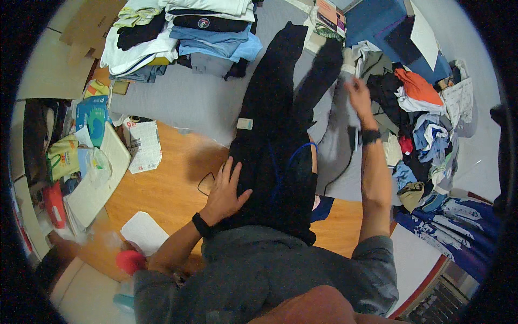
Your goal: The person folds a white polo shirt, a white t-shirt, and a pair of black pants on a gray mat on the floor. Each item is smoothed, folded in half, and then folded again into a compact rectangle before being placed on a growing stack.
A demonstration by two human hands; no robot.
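Note:
Black trousers (267, 97) lie lengthwise before me, from my lap up across a grey bed sheet (166, 101); a white tag (245, 124) shows on them. My left hand (226, 190) rests on their left edge, palm down with the fingers spread, holding nothing that I can see. A blue drawstring (299, 150) loops over the upper part. Off to the right, my right hand (358, 95) is raised over the sheet, blurred, near the other leg's end; whether its fingers hold anything is unclear. Both wrists wear black bands.
Folded clothes (210, 32) are stacked at the upper left. A loose heap of clothes (421, 129) lies on the right. Books (331, 18) sit at the top, beside a blue box (378, 34). Paper (142, 143), a white board (99, 178) and a red object (130, 262) are at the left.

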